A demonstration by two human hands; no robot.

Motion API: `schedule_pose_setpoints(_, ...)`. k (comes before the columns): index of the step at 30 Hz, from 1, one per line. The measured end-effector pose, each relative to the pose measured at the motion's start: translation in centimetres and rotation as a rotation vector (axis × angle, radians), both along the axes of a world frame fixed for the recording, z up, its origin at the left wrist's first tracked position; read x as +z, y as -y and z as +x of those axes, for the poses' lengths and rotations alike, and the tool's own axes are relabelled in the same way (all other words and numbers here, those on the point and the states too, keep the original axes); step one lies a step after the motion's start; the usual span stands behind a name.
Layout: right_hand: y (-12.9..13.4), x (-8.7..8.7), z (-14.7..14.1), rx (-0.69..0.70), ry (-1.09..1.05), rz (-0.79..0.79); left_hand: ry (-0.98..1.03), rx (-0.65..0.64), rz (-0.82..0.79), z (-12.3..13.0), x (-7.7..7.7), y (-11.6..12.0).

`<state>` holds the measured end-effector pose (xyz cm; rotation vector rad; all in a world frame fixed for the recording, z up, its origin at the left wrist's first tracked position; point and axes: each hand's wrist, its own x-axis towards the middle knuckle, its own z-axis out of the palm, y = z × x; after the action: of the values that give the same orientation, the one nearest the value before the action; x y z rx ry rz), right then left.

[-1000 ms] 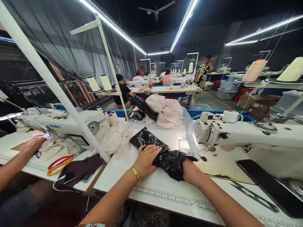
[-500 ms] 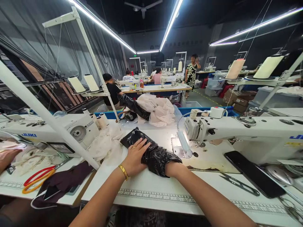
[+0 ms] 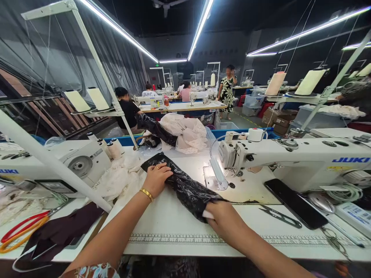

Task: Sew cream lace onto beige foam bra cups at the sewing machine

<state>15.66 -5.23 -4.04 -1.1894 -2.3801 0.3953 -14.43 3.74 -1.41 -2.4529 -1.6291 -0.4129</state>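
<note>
The left hand [image 3: 155, 180] lies over the far end of the black bag [image 3: 185, 189] on the counter [image 3: 162, 220], apart from the right hand [image 3: 226, 221], its fingertips hidden, grip unclear, at the near end, where hard tugging could tear thin plastic.

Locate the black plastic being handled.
In the head view, the black plastic lies centrally, left of the right sewing machine, its far part under the left hand, its near end by the right hand.
</note>
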Motion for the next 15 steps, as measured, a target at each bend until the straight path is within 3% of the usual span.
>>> schedule_pose_setpoints(4,2.2,-1.4,3.9,-0.041,0.053,0.136,0.040,-0.018,0.076,-1.2,0.6,-1.7)
schedule_pose_setpoints(9,1.8,-3.3,7.4,-0.076,0.063,0.363,0.122,0.018,0.200,-2.5,1.9,-2.8)
schedule_pose_setpoints(15,1.0,-3.0,7.0,-0.073,0.096,0.374,0.284,0.280,0.445,-5.1,5.8,-5.1)
